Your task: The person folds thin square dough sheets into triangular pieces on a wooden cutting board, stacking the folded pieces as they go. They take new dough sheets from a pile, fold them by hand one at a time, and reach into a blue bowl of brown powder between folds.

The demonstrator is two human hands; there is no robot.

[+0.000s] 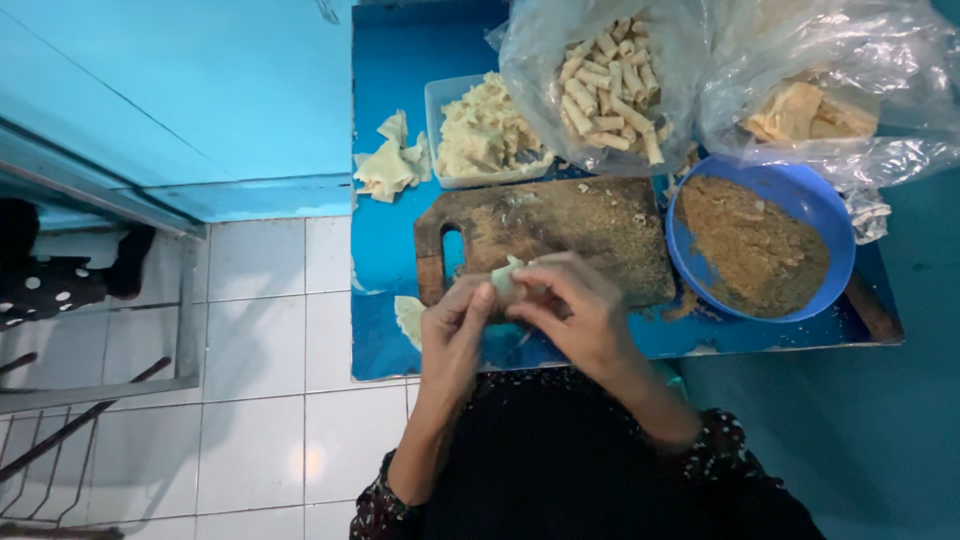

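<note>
My left hand [455, 330] and my right hand [580, 305] meet over the near edge of a worn wooden cutting board [570, 225]. Together they pinch a small pale dough wrapper [505, 277] between the fingertips; most of it is hidden by my fingers. A blue bowl [800, 195] of brown crumbly filling sits just right of the board. Behind the board stands a clear plastic tub [435, 110] heaped with pale wrappers.
A clear bag of finished small rolls [610, 85] and another bag of yellowish sheets [810, 110] stand at the back. Loose wrappers [388, 165] lie at the blue table's left edge [365, 250]. White tiled floor lies to the left.
</note>
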